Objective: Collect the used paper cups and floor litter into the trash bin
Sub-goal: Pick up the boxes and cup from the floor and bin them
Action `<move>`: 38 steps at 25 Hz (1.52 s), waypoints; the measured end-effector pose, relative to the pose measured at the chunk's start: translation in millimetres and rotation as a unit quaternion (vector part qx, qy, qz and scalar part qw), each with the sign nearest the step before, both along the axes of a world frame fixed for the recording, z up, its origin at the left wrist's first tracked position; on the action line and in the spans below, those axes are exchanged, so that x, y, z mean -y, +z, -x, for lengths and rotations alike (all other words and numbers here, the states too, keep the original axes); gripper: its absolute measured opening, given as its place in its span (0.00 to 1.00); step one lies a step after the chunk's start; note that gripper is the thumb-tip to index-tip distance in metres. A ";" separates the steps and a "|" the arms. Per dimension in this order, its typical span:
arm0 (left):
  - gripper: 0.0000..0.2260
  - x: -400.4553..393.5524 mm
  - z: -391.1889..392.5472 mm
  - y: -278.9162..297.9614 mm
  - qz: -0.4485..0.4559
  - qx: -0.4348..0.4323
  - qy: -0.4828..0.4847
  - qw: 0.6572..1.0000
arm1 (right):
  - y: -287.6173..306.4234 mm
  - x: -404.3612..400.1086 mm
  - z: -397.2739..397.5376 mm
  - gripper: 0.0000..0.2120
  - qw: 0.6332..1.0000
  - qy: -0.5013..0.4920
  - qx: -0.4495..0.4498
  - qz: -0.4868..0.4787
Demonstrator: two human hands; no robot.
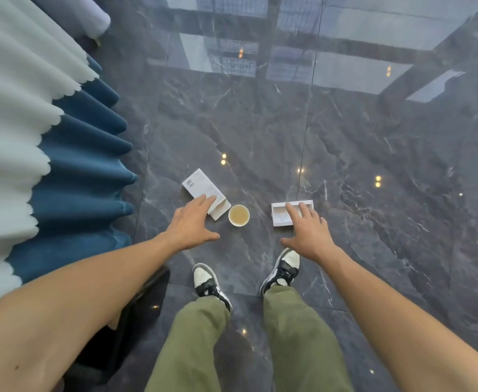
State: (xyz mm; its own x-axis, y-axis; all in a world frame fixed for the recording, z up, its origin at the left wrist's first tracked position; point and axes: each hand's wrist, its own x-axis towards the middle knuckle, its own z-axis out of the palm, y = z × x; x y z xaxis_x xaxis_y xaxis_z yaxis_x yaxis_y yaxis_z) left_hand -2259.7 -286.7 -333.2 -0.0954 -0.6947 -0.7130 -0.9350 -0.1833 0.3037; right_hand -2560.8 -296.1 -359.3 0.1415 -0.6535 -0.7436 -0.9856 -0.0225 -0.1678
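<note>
A white paper cup (pixel 239 215) with brownish liquid stands upright on the dark marble floor. Left of it lies a flattened white carton (pixel 201 185) with print on it. A small white box tray (pixel 279 215) lies to the cup's right. My left hand (pixel 193 226) hovers with fingers spread over the carton's near end, holding nothing. Over the near right part of the white tray my right hand (pixel 309 231) is spread, fingertips overlapping it. Whether either hand touches its object I cannot tell.
A table skirt of pale and blue pleated cloth (pixel 70 176) runs along the left. A dark object (pixel 136 321) sits by my left leg. My two shoes (pixel 283 268) stand just behind the litter. Glossy floor (pixel 373 165) stretches ahead and right.
</note>
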 end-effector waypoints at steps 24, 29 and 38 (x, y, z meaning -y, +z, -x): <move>0.47 92.9 -77.5 -467.8 0.074 0.236 -0.315 0.916 | -448.7 40.7 6.2 0.15 0.967 0.101 -0.188 0.136; 0.37 92.1 -88.4 -435.9 0.077 0.147 -0.167 0.972 | -390.6 75.7 0.4 0.08 0.970 -0.111 -0.067 0.204; 0.23 133.7 -62.2 -364.2 0.114 -0.210 0.343 0.908 | -290.1 136.4 -84.7 0.10 0.814 -0.465 0.280 0.208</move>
State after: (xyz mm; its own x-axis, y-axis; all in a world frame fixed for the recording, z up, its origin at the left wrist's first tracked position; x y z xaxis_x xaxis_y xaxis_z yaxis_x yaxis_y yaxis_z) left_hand -2197.5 -420.4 -697.4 0.1855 -0.8181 -0.5444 -0.4175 -0.5671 0.7100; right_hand -2476.0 -432.5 -649.5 -0.3179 -0.8504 -0.4191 -0.3809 0.5194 -0.7649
